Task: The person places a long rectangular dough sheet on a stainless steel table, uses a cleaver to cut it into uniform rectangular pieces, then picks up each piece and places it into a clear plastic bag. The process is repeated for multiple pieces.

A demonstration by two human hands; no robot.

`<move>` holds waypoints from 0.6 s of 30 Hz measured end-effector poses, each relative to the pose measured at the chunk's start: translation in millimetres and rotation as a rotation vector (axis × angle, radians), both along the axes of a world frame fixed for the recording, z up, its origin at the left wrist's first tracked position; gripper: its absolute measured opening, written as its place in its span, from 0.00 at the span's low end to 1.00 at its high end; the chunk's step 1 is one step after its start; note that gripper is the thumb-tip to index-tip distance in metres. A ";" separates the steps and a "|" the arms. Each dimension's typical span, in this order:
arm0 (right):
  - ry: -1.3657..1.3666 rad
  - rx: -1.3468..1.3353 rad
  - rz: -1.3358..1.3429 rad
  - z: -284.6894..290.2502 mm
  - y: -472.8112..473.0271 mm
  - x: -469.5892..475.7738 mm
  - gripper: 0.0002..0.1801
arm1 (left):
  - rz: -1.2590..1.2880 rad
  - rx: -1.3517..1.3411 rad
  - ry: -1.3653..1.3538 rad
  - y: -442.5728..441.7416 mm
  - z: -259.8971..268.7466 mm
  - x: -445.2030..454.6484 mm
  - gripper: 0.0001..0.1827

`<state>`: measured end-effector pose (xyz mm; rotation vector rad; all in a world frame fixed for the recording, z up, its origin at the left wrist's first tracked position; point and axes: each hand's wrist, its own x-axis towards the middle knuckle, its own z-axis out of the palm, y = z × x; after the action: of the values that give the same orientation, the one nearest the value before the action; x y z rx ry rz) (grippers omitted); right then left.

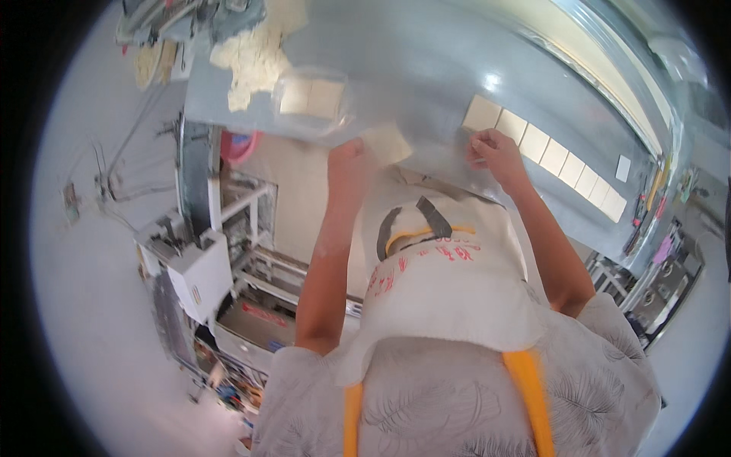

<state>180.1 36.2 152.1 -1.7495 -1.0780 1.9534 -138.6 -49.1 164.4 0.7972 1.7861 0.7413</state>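
My left hand (347,168) grips a cream square sheet (391,144) by its left edge, above the near edge of the grey worktable (411,68). The sheet is blurred. My right hand (498,155) is at the near left end of a row of cream squares (535,143), with its thumb and fingers bent together. Whether it holds something thin is not clear. The row runs diagonally down to the right across the tabletop. Beyond my left hand, more cream squares (311,98) lie in a round clear tray or on clear film.
Irregular cream pieces (251,65) are heaped at the far left. A white card (623,168) and several pens or slim tools (645,200) lie at the right. Below the table's left part are a pink basin (240,148), a metal frame (257,208) and a white box-like device (197,280).
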 end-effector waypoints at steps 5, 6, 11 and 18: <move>0.086 0.056 -0.047 8.4 -4.3 10.6 0.10 | -0.173 0.122 0.241 65.4 52.5 8.7 0.13; 0.083 0.064 -0.065 14.6 -12.2 10.4 0.10 | -0.165 0.097 0.120 65.5 51.8 9.1 0.13; 0.156 0.163 -0.052 16.6 2.4 -3.5 0.12 | -0.393 0.069 0.414 107.0 54.8 -5.1 0.15; 0.495 0.055 -0.207 -2.4 27.7 -61.0 0.25 | -0.431 0.056 0.214 111.9 119.3 19.0 0.11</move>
<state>119.1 63.9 149.6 -1.1940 -0.7374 2.0438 -119.6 62.8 283.8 1.2882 1.6991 0.4332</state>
